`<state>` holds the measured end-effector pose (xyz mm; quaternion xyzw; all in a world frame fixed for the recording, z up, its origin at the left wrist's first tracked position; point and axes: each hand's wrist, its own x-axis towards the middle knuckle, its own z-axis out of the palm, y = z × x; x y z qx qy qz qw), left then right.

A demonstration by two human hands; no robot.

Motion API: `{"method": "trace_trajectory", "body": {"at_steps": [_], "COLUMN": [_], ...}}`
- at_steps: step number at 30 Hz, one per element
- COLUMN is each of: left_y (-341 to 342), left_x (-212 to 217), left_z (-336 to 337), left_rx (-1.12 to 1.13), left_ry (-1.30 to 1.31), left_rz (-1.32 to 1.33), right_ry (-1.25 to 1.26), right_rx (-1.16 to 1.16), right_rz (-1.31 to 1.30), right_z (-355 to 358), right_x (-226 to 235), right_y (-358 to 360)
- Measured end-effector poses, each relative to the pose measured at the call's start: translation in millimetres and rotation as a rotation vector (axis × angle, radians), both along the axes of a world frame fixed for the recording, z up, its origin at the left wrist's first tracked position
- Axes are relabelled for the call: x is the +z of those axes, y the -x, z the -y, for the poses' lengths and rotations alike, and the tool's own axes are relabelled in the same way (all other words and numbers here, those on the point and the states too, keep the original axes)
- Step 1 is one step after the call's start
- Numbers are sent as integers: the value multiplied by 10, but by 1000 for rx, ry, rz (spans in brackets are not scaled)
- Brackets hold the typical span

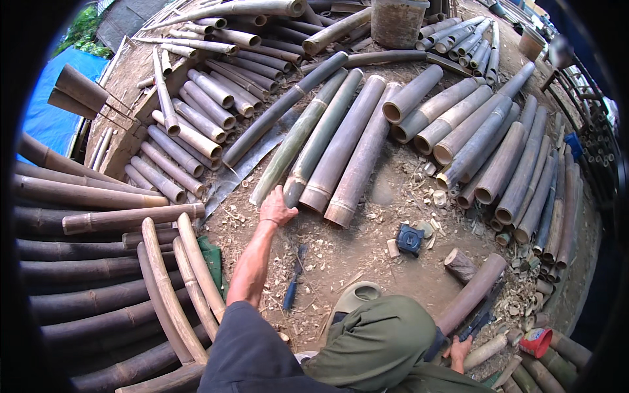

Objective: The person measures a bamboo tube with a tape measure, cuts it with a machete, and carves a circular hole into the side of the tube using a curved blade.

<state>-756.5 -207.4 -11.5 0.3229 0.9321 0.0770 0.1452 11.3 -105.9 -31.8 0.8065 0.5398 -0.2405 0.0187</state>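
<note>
My left hand [278, 208] reaches forward, fingers closed at the near end of a dark green bamboo pole [324, 134]. A lighter green bamboo length [299, 134] lies just left of it, and thick purplish-brown bamboo lengths [347, 137] lie to its right. Low at the right, my right hand [457, 354] is closed at the handle of a dark tool [481, 318], whose kind I cannot make out. Beside that tool a brown bamboo length [472, 293] slants up from near my knee. A blue-handled chisel-like tool [295, 278] lies on the ground below my left hand.
Stacked bamboo [514, 144] spreads along the right, with more piled at the left [98, 262] and back [242, 52]. A dark blue tape measure [409, 240] rests among wood chips. A red container [536, 342] stands lower right; a dirty bucket [398, 25] stands at the back.
</note>
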Motion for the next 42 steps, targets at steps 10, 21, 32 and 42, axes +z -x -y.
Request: {"method": "trace_trajectory", "body": {"at_steps": [10, 21, 32, 42], "left_y": [679, -705, -1997, -2454], "left_x": [-17, 1346, 2272, 3804], "left_z": [343, -265, -389, -859], "left_rx": [228, 584, -173, -828], "left_ry": [112, -758, -519, -169], "left_rz": [-54, 1710, 908, 336], "right_ry": [4, -266, -813, -1162], "right_rx": [101, 14, 531, 1024], "right_rz": [-68, -33, -208, 210], "right_z": [-113, -235, -1096, -2246], "right_x": [99, 310, 2355, 3702], "right_y": [189, -103, 467, 454]}}
